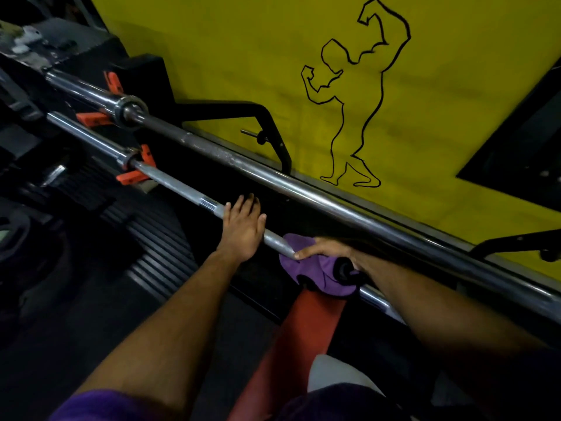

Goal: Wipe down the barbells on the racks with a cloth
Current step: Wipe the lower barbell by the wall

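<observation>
- While wrapping the purple cloth point(306, 262) round the nearer barbell point(188, 197), working at about mid-shaft, just above the red bench pad point(291, 335).
- Pinching cloth and bar together with the right hand point(326, 250), grip narrow and curled over the fabric, thumb along the near side.
- Steadying the same bar with the left hand point(243, 227), grip wide, fingers straight and laid flat across the steel just beside the cloth.
- Judging the wipe as under way but far from finished: long bare stretch of this bar running up to the orange rack hooks point(138, 165) at far left, and nothing telling wiped steel from unwiped.
- Leaving the farther barbell point(303, 185), lying along the yellow wall point(227, 47), well apart from cloth and hands, seemingly waiting its turn.
</observation>
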The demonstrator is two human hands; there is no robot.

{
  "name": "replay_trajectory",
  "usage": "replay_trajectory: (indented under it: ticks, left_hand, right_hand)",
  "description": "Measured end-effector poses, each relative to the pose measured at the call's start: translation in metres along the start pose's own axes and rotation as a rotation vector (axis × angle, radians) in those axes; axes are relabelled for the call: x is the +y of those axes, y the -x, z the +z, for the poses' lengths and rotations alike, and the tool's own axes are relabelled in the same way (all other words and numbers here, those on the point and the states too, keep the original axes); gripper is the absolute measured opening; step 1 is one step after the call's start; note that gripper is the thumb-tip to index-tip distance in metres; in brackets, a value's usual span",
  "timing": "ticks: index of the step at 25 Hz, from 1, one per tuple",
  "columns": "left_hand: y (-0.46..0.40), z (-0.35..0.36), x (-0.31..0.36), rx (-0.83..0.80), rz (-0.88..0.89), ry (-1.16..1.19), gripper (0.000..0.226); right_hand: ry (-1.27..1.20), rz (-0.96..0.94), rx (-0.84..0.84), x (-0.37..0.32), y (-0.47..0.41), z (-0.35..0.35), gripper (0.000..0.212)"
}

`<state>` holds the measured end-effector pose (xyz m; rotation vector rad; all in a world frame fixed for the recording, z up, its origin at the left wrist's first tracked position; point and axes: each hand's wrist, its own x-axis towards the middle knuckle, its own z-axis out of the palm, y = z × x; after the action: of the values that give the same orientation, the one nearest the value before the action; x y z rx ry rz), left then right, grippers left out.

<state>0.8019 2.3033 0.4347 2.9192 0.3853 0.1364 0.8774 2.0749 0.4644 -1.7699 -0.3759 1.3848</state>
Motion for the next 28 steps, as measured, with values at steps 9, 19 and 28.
replay_trajectory:
  ticks: [9,19,28]
  left_hand:
    - [0.002,0.005,0.003,0.052,0.004,0.047,0.071]
    - [0.006,-0.006,0.007,0.017,-0.02,0.033,0.055]
    - [0.04,-0.005,0.024,-0.035,-0.152,0.293,0.069]
  right_hand:
    - [-0.164,0.064,-0.125,0.068,0.069,-0.039,0.049]
    - [0.776,-0.145,0.403,0.023,0.046,0.021,0.07]
    - [1.433,-0.378,0.652,0.139,0.143,0.037,0.113]
